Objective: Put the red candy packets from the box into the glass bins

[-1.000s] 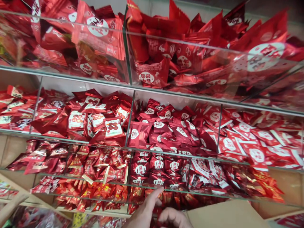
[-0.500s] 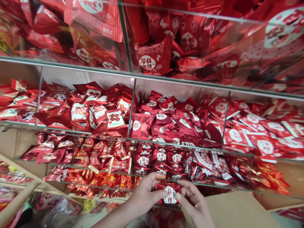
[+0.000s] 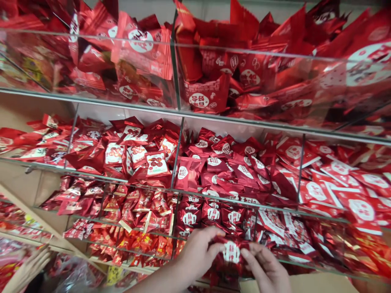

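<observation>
Both my hands hold one dark red packet [image 3: 231, 253] with a white label, low in the view right of centre. My left hand [image 3: 204, 249] pinches its left side, and my right hand [image 3: 265, 262] grips its right side with thumb and fingers. Just behind the hands, similar dark red packets [image 3: 213, 212] with white labels lie in rows in a shelf compartment. More dark red packets [image 3: 244, 171] fill the compartment above them. The packet and fingers are slightly blurred.
Glass-fronted shelves [image 3: 195, 116] full of red packets rise ahead. A cardboard box [image 3: 320, 283] is at the lower right, beside my right hand. Another person's hand [image 3: 33, 262] shows at the lower left, near a wooden slat [image 3: 39, 219].
The view has shifted so the shelves sit lower in it. Both hands and the held packet appear further right. Another person's hand now shows at the lower left.
</observation>
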The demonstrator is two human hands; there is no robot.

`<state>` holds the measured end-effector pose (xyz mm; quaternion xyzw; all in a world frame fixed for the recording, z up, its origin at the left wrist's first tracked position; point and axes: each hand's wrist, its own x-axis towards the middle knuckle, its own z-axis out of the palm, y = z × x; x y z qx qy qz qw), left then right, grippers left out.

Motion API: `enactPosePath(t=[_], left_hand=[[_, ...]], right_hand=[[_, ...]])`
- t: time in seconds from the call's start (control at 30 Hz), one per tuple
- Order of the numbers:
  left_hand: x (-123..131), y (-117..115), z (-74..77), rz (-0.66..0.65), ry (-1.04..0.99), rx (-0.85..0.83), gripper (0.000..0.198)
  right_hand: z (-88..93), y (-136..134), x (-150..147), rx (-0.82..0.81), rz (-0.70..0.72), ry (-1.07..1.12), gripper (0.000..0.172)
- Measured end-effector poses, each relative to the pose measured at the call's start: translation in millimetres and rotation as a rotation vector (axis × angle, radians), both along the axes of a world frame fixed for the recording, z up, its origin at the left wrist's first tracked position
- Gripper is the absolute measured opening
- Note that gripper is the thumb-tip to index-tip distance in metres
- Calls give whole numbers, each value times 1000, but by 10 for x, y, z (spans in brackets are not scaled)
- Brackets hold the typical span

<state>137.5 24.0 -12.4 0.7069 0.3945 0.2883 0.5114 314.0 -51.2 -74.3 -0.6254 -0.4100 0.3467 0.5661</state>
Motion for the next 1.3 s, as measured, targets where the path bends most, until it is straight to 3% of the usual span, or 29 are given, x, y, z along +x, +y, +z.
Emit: enactPosePath(t=[0.1, 0.23, 0.37, 0.53, 0.73, 1.07, 1.2, 1.3], left_hand=[[155, 185, 110, 2, 83, 181, 31], [368, 380, 75, -4, 193, 326, 25], [493, 453, 19, -13, 327, 463, 24], [526, 400, 127, -38, 506, 650, 24], [465, 297, 176, -129, 574, 887, 24], [372, 228, 108, -148, 606, 974, 25], [248, 109, 184, -176, 591, 989, 26], [-4, -107, 219, -285, 487, 1010, 28]], right_hand=[[110, 116, 124, 94, -126, -390, 41], [213, 170, 96, 158, -195, -969, 27], [183, 164, -1, 107, -122, -1339, 28], [220, 219, -63, -72, -38, -1674, 48], [318, 200, -96, -158, -10, -1715, 46], [248, 93, -74, -68, 37, -1621, 34], [289, -78, 1, 138, 20, -1439, 34], [235, -434, 267, 184, 85, -1160, 27]])
